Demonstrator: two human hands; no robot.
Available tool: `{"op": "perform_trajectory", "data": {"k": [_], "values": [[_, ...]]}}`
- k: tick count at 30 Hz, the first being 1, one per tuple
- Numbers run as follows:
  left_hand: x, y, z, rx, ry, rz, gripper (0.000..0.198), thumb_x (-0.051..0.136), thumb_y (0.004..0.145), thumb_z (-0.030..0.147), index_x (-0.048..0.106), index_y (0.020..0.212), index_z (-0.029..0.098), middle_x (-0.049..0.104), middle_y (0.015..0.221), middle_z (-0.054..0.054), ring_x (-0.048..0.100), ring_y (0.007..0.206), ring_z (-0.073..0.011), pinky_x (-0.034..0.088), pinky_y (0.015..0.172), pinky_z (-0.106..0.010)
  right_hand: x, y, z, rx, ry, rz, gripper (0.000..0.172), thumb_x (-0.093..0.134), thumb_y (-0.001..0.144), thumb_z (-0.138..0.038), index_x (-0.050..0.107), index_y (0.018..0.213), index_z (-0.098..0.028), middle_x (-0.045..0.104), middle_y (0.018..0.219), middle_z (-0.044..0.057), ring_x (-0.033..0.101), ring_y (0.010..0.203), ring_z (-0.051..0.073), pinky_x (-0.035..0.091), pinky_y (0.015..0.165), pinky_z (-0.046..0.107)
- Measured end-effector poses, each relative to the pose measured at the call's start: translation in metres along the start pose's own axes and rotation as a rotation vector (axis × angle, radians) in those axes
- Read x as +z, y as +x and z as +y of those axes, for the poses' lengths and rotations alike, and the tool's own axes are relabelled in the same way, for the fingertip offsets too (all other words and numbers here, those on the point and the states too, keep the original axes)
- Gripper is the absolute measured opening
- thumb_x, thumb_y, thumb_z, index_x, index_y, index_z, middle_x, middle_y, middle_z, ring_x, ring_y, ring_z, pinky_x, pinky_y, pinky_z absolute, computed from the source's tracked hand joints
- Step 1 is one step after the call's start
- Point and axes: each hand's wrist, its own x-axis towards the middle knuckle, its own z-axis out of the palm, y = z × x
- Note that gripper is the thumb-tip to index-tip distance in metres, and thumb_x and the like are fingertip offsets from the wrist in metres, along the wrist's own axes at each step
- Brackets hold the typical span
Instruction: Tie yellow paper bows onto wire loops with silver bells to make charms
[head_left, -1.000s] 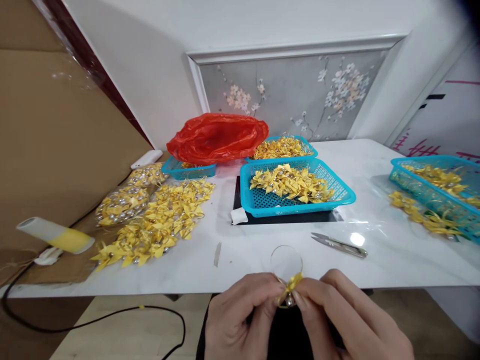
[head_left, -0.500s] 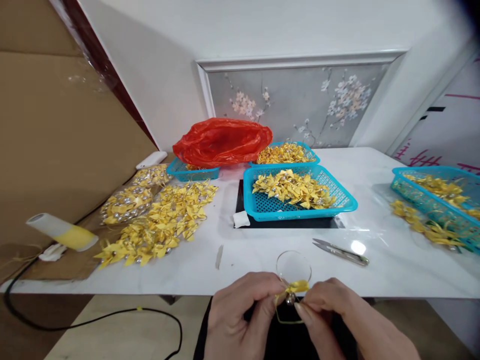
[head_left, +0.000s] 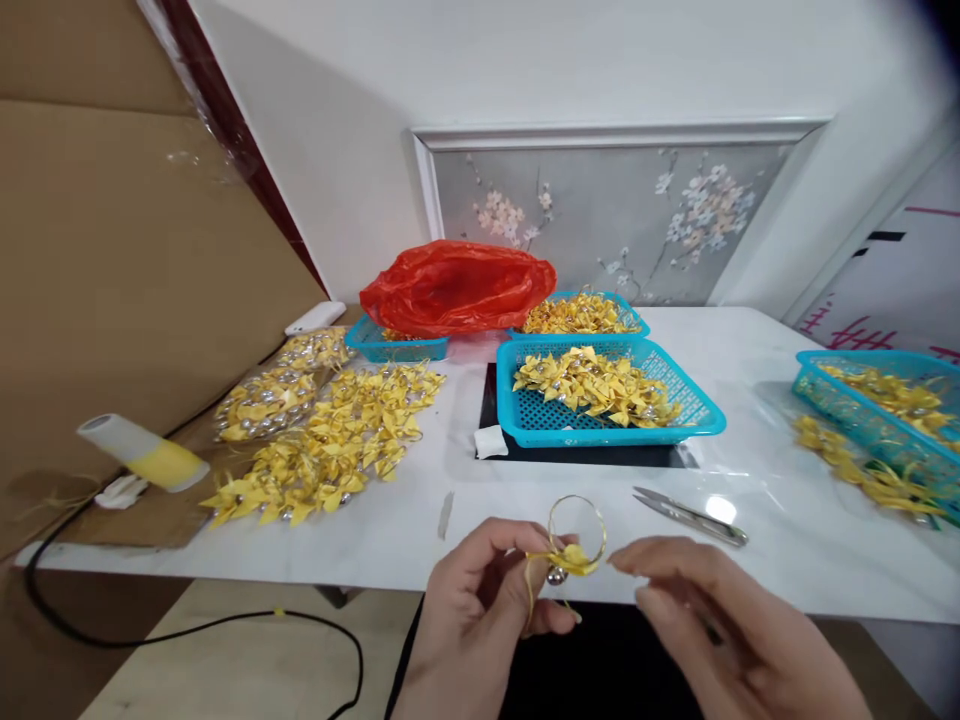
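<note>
Between its thumb and fingers, my left hand [head_left: 487, 610] pinches a yellow ribbon flower [head_left: 574, 560] at the table's front edge. The flower has a silvery bead [head_left: 556, 576] below it and a thin gold wire ring [head_left: 602, 525] standing above; a loose yellow strand hangs by my left thumb. Just right of the flower, my right hand [head_left: 720, 620] has its thumb and index finger apart, touching nothing visible. Small snips [head_left: 694, 516] lie on the table beyond my right hand.
A blue basket [head_left: 611, 436] of yellow flowers sits on a black board [head_left: 487, 400]. More flowers [head_left: 322, 450] are heaped at left, near a yellow-white roll [head_left: 142, 452]. Behind is a red bag [head_left: 457, 290]; another blue basket [head_left: 877, 400] stands at right.
My right hand has let go of the flower and moved slightly right, its fingers parting. My left hand still holds the flower, now a little higher and tilted. The view has shifted slightly.
</note>
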Motion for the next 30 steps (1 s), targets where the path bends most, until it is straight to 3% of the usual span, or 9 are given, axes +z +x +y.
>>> {"op": "perform_trajectory", "data": {"k": [6,10,15,20,25,30], "values": [[0.001,-0.002,0.001,-0.091,-0.012,-0.121,0.02,0.084,0.071,0.036,0.073,0.072,0.019,0.072,0.07,0.001,0.067,0.062,-0.0093,0.054,0.059,-0.014,0.003,0.029,0.005,0.376,0.644,-0.435,0.028,0.056,0.096,-0.047,0.061,0.093,-0.02,0.054,0.076,-0.002,0.045,0.061,0.009,0.04,0.056,0.019],[-0.006,0.0,0.001,-0.12,0.051,-0.208,0.021,0.081,0.075,0.037,0.072,0.074,0.017,0.071,0.064,0.001,0.064,0.053,-0.0078,0.05,0.054,-0.014,0.017,0.03,0.004,0.572,1.06,-0.605,0.03,0.07,0.087,-0.043,0.056,0.086,-0.018,0.05,0.073,-0.003,0.042,0.062,0.009,0.033,0.06,0.022],[-0.012,0.001,0.0,-0.102,0.171,-0.257,0.027,0.079,0.076,0.043,0.071,0.074,0.018,0.071,0.066,0.0,0.064,0.051,-0.0098,0.049,0.051,-0.017,0.022,0.027,0.009,0.657,1.175,-0.645,0.03,0.075,0.083,-0.042,0.055,0.083,-0.018,0.05,0.072,-0.003,0.048,0.064,0.011,0.036,0.061,0.024],[-0.011,0.0,0.001,-0.143,0.138,-0.281,0.026,0.08,0.074,0.043,0.071,0.073,0.017,0.07,0.063,0.0,0.062,0.051,-0.0102,0.051,0.051,-0.018,0.02,0.028,0.008,0.654,1.181,-0.67,0.034,0.078,0.079,-0.044,0.056,0.081,-0.019,0.057,0.072,-0.001,0.049,0.059,0.01,0.036,0.06,0.025],[-0.007,-0.003,0.006,-0.196,0.074,-0.289,0.027,0.087,0.067,0.035,0.074,0.082,0.017,0.074,0.067,-0.002,0.063,0.055,-0.0086,0.05,0.056,-0.017,0.021,0.025,0.011,0.63,1.187,-0.555,0.036,0.081,0.077,-0.042,0.055,0.072,-0.018,0.05,0.069,-0.004,0.041,0.059,0.009,0.031,0.056,0.021],[-0.005,-0.004,0.009,-0.216,0.081,-0.288,0.02,0.089,0.064,0.026,0.076,0.077,0.016,0.071,0.062,0.0,0.06,0.057,-0.0071,0.045,0.057,-0.014,0.023,0.025,0.012,0.582,1.219,-0.558,0.034,0.079,0.08,-0.039,0.055,0.07,-0.017,0.049,0.069,-0.004,0.04,0.06,0.009,0.032,0.057,0.021]]}}
